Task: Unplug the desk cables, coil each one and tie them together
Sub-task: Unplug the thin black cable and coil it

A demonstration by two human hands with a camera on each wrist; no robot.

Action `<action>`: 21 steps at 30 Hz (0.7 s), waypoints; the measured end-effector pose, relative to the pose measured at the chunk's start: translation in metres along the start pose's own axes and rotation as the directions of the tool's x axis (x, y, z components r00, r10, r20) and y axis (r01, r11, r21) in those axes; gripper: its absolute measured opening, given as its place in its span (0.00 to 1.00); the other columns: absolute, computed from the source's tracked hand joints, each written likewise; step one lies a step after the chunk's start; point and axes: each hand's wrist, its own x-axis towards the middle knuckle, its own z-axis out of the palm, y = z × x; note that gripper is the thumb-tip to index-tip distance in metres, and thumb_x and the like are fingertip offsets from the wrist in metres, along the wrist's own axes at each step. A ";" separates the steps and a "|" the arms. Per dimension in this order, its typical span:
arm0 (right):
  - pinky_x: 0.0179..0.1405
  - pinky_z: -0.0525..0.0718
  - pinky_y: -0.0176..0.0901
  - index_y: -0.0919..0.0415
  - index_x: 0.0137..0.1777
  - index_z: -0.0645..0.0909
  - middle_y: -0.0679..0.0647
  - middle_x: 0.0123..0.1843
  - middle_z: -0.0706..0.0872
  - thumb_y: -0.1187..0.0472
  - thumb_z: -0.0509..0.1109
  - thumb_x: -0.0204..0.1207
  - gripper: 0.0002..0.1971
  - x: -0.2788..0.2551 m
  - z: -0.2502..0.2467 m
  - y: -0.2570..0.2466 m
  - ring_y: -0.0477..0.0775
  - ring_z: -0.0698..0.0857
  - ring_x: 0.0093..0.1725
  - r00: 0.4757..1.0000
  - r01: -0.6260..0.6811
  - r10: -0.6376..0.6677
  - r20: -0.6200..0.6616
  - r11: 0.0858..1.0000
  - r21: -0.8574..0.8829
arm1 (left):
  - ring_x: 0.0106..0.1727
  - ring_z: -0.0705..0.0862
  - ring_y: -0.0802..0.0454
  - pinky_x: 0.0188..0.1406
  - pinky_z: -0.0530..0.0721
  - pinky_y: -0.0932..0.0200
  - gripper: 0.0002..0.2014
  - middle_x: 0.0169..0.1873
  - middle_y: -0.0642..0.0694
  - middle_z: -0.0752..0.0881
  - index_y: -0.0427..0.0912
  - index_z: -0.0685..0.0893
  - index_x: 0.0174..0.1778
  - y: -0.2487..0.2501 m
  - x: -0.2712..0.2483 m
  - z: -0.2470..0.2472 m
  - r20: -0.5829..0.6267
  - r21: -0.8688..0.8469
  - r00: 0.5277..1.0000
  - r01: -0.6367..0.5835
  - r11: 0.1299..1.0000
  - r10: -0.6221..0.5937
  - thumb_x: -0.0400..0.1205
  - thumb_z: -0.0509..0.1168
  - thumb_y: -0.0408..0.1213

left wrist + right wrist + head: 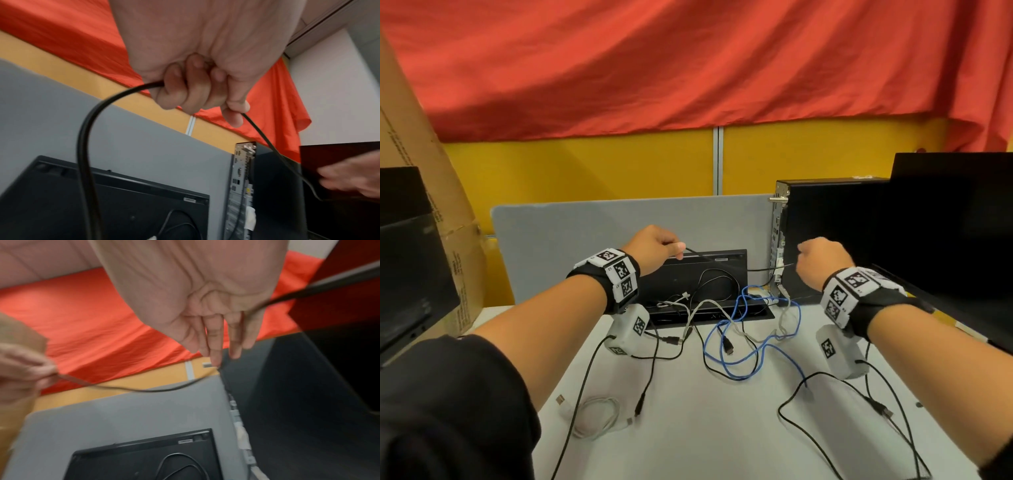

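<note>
My left hand (661, 245) is raised over the desk's back edge, its fist gripping a black cable (697, 253). In the left wrist view the black cable (86, 129) loops down out of the left hand (191, 91) on one side and runs off on the other toward my right hand (349, 180). My right hand (822, 257) holds the same cable next to the computer tower (825, 236). In the right wrist view, the black cable (144, 390) passes between the fingers of the right hand (216, 331). On the desk lie a blue cable (750, 329) and a coiled white cable (592, 414) among tangled grey and black leads.
An open black cable box (705, 274) sits at the foot of the grey partition (585, 233). A dark monitor (945, 222) stands to the right, another monitor (404, 257) and a cardboard box (421, 205) to the left. My wrist cameras' own black leads trail over the desk front.
</note>
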 end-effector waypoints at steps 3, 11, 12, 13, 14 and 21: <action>0.60 0.81 0.52 0.63 0.68 0.78 0.63 0.63 0.85 0.64 0.61 0.81 0.16 -0.024 0.004 -0.038 0.63 0.83 0.61 0.961 0.278 -0.275 -0.040 0.958 0.071 | 0.23 0.67 0.57 0.26 0.66 0.62 0.14 0.22 0.49 0.71 0.47 0.87 0.34 0.021 -0.001 0.014 0.041 -0.033 0.998 -0.053 0.998 0.055 0.85 0.64 0.43; 0.27 0.72 0.36 0.55 0.48 0.90 0.47 0.28 0.81 0.52 0.65 0.83 0.13 -0.042 0.004 -0.082 0.45 0.76 0.28 0.904 0.410 -0.426 -0.043 0.831 0.376 | 0.24 0.68 0.57 0.23 0.65 0.68 0.14 0.24 0.48 0.74 0.43 0.89 0.35 0.046 -0.003 0.028 0.108 -0.151 0.987 -0.101 0.983 0.118 0.84 0.66 0.44; 0.30 0.75 0.36 0.55 0.47 0.90 0.48 0.29 0.84 0.52 0.67 0.82 0.12 -0.040 0.004 -0.080 0.46 0.79 0.30 0.903 0.414 -0.428 -0.044 0.838 0.355 | 0.24 0.67 0.56 0.22 0.65 0.69 0.15 0.24 0.49 0.74 0.46 0.88 0.34 0.044 -0.005 0.026 0.125 -0.163 0.985 -0.097 0.982 0.118 0.84 0.65 0.45; 0.35 0.79 0.38 0.55 0.48 0.90 0.51 0.34 0.87 0.53 0.67 0.82 0.11 -0.038 0.003 -0.076 0.48 0.82 0.34 0.904 0.416 -0.423 -0.054 0.845 0.337 | 0.24 0.67 0.55 0.23 0.65 0.68 0.15 0.23 0.50 0.74 0.47 0.88 0.33 0.041 -0.006 0.025 0.135 -0.174 0.984 -0.088 0.981 0.112 0.85 0.64 0.45; 0.40 0.81 0.41 0.56 0.50 0.90 0.53 0.39 0.89 0.55 0.68 0.82 0.10 -0.035 0.002 -0.071 0.50 0.85 0.39 0.912 0.405 -0.404 -0.074 0.853 0.330 | 0.26 0.68 0.54 0.24 0.66 0.66 0.16 0.24 0.50 0.73 0.48 0.88 0.33 0.038 -0.006 0.025 0.137 -0.178 0.986 -0.072 0.981 0.097 0.85 0.64 0.46; 0.43 0.87 0.46 0.53 0.47 0.89 0.50 0.39 0.88 0.55 0.67 0.81 0.09 -0.013 -0.002 -0.028 0.49 0.86 0.39 0.953 0.291 -0.252 -0.170 0.915 0.278 | 0.24 0.70 0.58 0.27 0.70 0.66 0.16 0.23 0.54 0.74 0.49 0.88 0.34 0.012 -0.014 0.013 0.164 -0.104 0.986 0.048 0.993 -0.030 0.85 0.62 0.47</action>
